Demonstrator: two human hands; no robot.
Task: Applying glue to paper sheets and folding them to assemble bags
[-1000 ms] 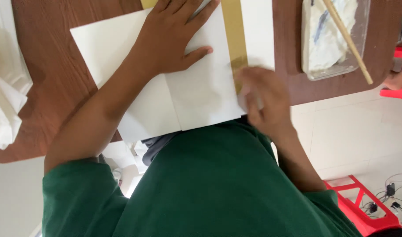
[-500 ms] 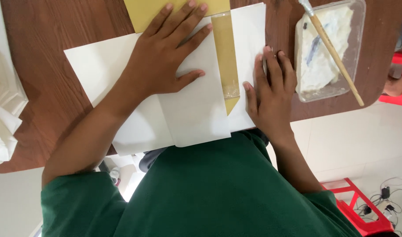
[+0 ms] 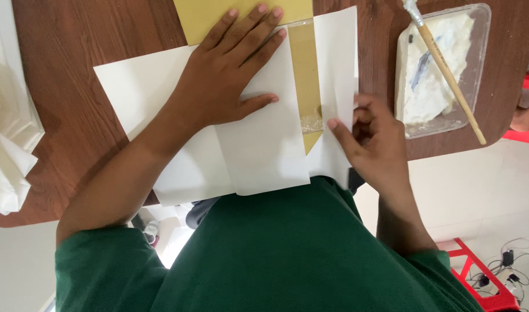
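My left hand point(image 3: 227, 81) lies flat, fingers spread, on a folded white paper sheet point(image 3: 264, 150) on the brown wooden table point(image 3: 62, 86). Under the white paper is a yellow paper point(image 3: 201, 17); a strip of it with a shiny wet patch point(image 3: 309, 118) shows between the two white flaps. My right hand point(image 3: 371, 144) has its fingers curled at the outer edge of the right white flap point(image 3: 336, 63), index finger resting on it.
A clear plastic tray point(image 3: 484, 69) with white paste stands at the right, and a wooden-handled brush point(image 3: 449, 72) lies across it. Folded white paper point(image 3: 7, 150) sits at the table's left edge. A red frame point(image 3: 478, 271) and cables lie on the floor.
My right hand was lying flat on the right flap; now its fingers are curled at the flap's edge. My left hand stays pressed on the white sheet.
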